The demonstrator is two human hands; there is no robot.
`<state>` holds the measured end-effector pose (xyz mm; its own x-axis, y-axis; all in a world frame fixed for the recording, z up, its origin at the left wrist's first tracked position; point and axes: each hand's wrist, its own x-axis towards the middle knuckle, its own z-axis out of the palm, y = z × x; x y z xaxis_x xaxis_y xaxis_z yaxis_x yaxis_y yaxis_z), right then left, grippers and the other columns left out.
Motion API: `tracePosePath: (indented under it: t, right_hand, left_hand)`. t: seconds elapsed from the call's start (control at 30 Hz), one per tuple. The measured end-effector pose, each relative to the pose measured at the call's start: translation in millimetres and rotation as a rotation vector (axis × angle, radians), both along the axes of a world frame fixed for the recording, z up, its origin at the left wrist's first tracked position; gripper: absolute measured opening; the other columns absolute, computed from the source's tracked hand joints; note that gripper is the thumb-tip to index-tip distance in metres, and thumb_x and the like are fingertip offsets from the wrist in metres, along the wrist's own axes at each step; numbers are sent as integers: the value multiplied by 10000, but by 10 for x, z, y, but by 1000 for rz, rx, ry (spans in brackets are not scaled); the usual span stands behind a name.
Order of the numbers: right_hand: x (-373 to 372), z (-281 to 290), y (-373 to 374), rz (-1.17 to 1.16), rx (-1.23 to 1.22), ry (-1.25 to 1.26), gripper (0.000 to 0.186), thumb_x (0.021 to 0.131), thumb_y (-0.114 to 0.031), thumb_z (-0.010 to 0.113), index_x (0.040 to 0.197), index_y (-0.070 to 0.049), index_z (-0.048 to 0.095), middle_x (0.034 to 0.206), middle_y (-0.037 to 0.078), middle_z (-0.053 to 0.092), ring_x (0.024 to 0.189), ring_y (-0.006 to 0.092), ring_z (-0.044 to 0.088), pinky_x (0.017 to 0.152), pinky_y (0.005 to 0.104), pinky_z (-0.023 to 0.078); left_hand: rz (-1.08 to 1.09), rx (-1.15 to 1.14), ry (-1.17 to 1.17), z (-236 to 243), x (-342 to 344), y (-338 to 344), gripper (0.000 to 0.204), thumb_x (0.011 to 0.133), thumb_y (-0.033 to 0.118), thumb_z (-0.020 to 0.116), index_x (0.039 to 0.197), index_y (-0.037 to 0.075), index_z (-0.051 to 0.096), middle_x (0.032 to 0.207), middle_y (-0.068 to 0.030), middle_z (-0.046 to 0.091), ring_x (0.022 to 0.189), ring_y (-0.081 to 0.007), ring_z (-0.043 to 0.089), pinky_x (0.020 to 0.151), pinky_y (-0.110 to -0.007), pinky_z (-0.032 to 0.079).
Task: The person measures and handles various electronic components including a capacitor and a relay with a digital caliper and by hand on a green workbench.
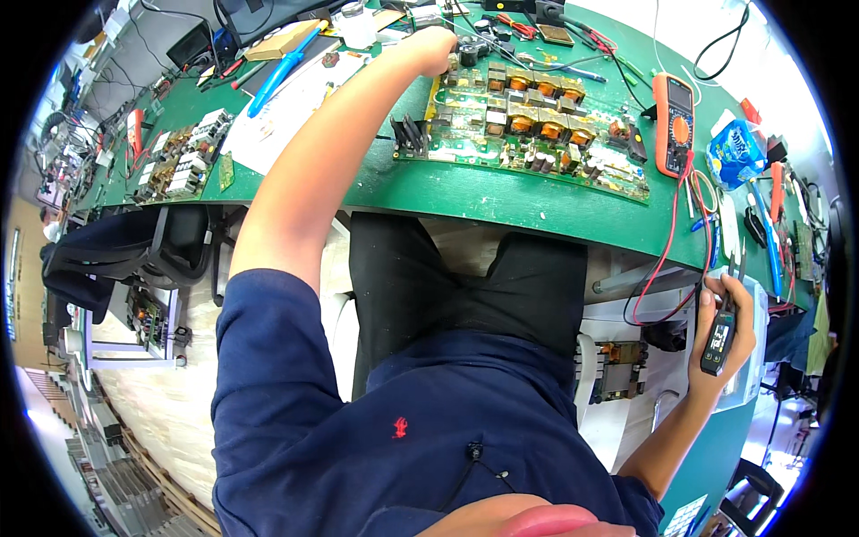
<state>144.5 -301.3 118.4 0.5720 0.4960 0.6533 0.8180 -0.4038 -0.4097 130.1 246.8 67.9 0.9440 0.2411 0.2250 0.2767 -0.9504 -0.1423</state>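
Tweezers [718,345] gripped in the right hand [741,324] could snag the dangling red cable [675,222]; the left hand [436,50] hides its hold.

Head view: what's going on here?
A seated person works at a green bench. Their right hand holds a slim black tool with a small lit screen, its two thin tips pointing away from them. Their left hand reaches over to the far-left corner of a large circuit board; what its fingers touch there is hidden. An orange multimeter stands to the board's right.
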Motion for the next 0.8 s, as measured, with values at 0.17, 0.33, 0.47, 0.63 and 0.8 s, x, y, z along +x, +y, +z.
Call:
tracePosePath:
  t: [0.17,0.33,0.47,0.63,0.8]
  right_hand:
    - [52,-151,224,90,113,20,251,846,25,642,1093,6,601,899,137,684,821,167,650,753,274,496]
    - [92,-344,322,154,149,41,266,847,26,641,1108,3,599,898,135,691,788,152,642,730,265,500]
    - [57,-511,515,211,187,146,279,848,17,652,1120,-10,596,908,119,701,754,111,628,706,237,496]
    - [39,-665,825,313,313,221,259,861,-4,658,1112,-17,596,906,111,704,826,121,654,738,236,513]
    - [132,-812,1017,418,365,229,243,870,-39,671,1101,-16,598,876,101,699,836,136,673,740,236,516]
  left_hand:
    - [-89,-186,-122,172,-433,72,315,782,157,733,1048,27,625,980,-134,650,958,-271,632,810,-366,512]
    - [-222,-445,-325,473,-894,-773,302,823,77,689,1103,31,584,1053,-98,627,954,-205,630,821,-336,520]
    - [-347,-573,-419,320,-1221,-1937,335,811,30,680,1130,45,580,1029,-91,655,937,-207,638,796,-319,522]
    - [-327,-610,-528,-257,-1174,-2492,342,787,10,682,1112,67,595,1009,-113,652,904,-272,631,757,-336,494]
    - [-194,-628,-544,-337,-1144,-2413,307,785,38,696,1079,56,612,971,-145,672,878,-296,653,802,-366,497]
